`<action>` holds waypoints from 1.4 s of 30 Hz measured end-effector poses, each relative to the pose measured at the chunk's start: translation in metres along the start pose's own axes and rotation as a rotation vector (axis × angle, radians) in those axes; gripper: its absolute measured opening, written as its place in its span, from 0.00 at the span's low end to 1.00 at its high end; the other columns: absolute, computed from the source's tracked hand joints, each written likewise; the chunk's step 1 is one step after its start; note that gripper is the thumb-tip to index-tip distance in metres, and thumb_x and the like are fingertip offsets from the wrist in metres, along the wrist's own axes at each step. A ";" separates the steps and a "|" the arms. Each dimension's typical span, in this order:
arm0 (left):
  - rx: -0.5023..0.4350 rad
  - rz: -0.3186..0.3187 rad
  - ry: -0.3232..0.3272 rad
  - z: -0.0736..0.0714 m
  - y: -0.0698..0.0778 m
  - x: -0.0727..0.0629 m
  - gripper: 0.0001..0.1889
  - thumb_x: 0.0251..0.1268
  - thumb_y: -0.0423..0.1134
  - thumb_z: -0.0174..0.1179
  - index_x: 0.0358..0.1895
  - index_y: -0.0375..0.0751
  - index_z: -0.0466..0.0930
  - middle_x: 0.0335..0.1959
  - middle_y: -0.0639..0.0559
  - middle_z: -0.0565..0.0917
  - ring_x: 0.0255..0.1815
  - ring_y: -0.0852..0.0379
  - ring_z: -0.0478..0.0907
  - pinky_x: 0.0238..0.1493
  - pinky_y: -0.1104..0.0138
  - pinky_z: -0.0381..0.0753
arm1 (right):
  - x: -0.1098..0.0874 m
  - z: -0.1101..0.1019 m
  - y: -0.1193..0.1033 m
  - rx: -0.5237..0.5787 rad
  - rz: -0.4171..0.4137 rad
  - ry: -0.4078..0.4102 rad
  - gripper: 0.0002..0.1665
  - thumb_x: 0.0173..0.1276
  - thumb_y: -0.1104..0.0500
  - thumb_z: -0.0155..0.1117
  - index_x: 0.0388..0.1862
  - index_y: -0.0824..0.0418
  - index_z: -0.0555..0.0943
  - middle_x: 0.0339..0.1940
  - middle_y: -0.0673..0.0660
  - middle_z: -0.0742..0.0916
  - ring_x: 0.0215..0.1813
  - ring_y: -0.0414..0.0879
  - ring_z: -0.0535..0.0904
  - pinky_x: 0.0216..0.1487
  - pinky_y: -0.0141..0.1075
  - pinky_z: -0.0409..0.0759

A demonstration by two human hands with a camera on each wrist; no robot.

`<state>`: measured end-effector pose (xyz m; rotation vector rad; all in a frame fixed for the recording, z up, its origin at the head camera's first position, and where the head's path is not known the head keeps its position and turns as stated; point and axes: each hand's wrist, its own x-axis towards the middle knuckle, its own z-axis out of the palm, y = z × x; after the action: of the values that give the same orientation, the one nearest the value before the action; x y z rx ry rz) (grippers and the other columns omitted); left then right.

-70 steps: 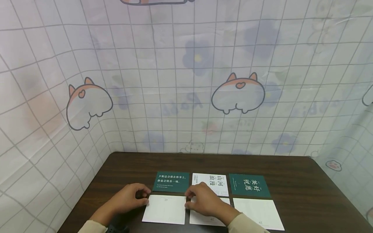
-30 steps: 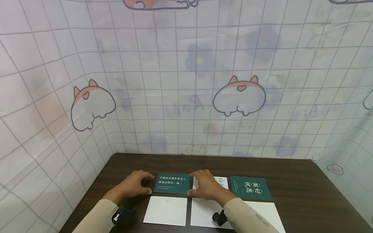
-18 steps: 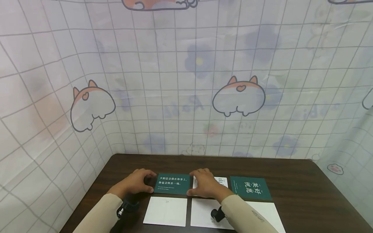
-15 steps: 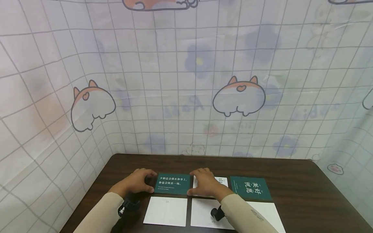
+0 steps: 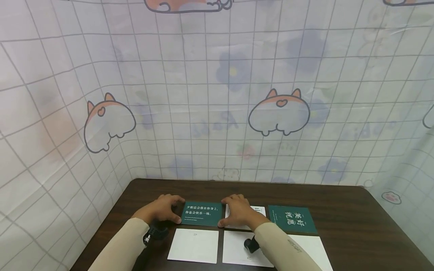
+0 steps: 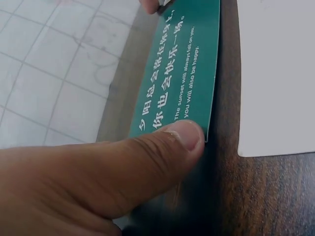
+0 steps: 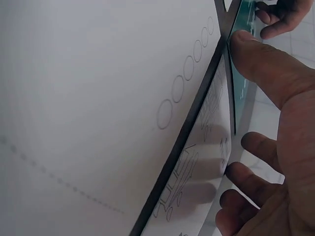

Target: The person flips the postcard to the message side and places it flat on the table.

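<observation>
A green postcard (image 5: 202, 213) with white Chinese lettering lies at the back left of two rows of cards. At its left end is my left hand (image 5: 162, 210), thumb at the near corner and forefinger at the far one. In the left wrist view that thumb (image 6: 170, 145) overlaps the card's corner. My right hand (image 5: 239, 211) is at the opposite end, its thumb (image 7: 246, 46) against the green card in the right wrist view. Its other fingers spread over the white illustrated postcard (image 5: 258, 212), partly hiding it.
Another green postcard (image 5: 293, 219) lies at the back right. In the front row are a blank-looking white card (image 5: 193, 245), a white card (image 5: 234, 248) under my right forearm, and a third white card (image 5: 312, 246), partly covered by the sleeve. The dark wooden table (image 5: 359, 222) meets a patterned curtain (image 5: 217, 113).
Both hands have moved from the front left white card back to the green postcard. Lately the left hand has shifted slightly right, and the card's left end with it; the right hand stays nearly still.
</observation>
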<state>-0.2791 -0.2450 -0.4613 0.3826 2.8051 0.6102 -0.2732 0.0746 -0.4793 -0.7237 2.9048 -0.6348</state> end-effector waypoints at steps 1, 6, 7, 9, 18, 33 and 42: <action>0.003 -0.005 -0.003 0.000 0.001 0.000 0.38 0.46 0.47 0.83 0.64 0.53 0.79 0.54 0.47 0.81 0.61 0.41 0.69 0.60 0.37 0.69 | 0.001 0.000 0.000 -0.002 -0.002 -0.001 0.49 0.50 0.38 0.82 0.67 0.59 0.78 0.66 0.61 0.78 0.69 0.61 0.68 0.70 0.57 0.63; 0.016 -0.017 -0.002 0.000 0.004 0.001 0.38 0.45 0.46 0.84 0.65 0.53 0.79 0.53 0.46 0.81 0.59 0.41 0.70 0.58 0.37 0.71 | 0.003 0.000 0.000 -0.008 -0.003 -0.008 0.50 0.49 0.38 0.83 0.68 0.59 0.78 0.66 0.61 0.78 0.68 0.61 0.68 0.69 0.57 0.64; 0.020 -0.020 -0.002 0.000 0.004 0.001 0.38 0.44 0.47 0.84 0.65 0.53 0.79 0.53 0.46 0.81 0.59 0.42 0.70 0.58 0.38 0.71 | 0.003 -0.001 0.000 -0.009 0.001 -0.010 0.50 0.49 0.38 0.83 0.68 0.59 0.78 0.66 0.61 0.78 0.68 0.60 0.68 0.68 0.57 0.64; 0.030 -0.024 0.000 0.001 0.004 0.002 0.39 0.44 0.47 0.84 0.65 0.53 0.79 0.53 0.46 0.81 0.58 0.42 0.70 0.57 0.38 0.71 | 0.003 -0.002 -0.001 -0.012 0.007 -0.015 0.51 0.49 0.38 0.84 0.68 0.59 0.78 0.66 0.62 0.78 0.67 0.60 0.68 0.68 0.57 0.64; 0.066 -0.032 -0.004 0.003 0.007 0.003 0.42 0.42 0.47 0.85 0.67 0.53 0.78 0.49 0.48 0.79 0.53 0.45 0.70 0.53 0.41 0.74 | 0.005 -0.004 -0.004 -0.025 0.036 -0.040 0.54 0.46 0.37 0.85 0.69 0.59 0.77 0.65 0.61 0.77 0.64 0.58 0.68 0.65 0.54 0.64; 0.100 -0.064 -0.020 0.004 0.012 0.011 0.41 0.39 0.45 0.86 0.64 0.56 0.78 0.56 0.45 0.77 0.53 0.43 0.69 0.50 0.41 0.76 | 0.010 -0.008 -0.008 -0.044 0.063 -0.085 0.50 0.43 0.37 0.87 0.64 0.55 0.80 0.60 0.57 0.76 0.58 0.53 0.66 0.60 0.50 0.63; 0.111 -0.067 -0.021 0.003 0.015 0.012 0.41 0.38 0.43 0.86 0.63 0.52 0.77 0.56 0.43 0.78 0.55 0.42 0.69 0.50 0.41 0.76 | 0.011 -0.008 -0.009 -0.036 0.086 -0.094 0.54 0.41 0.38 0.88 0.67 0.56 0.78 0.60 0.58 0.76 0.57 0.54 0.66 0.60 0.51 0.64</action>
<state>-0.2865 -0.2268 -0.4595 0.3121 2.8267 0.4346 -0.2805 0.0651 -0.4675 -0.6114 2.8500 -0.5262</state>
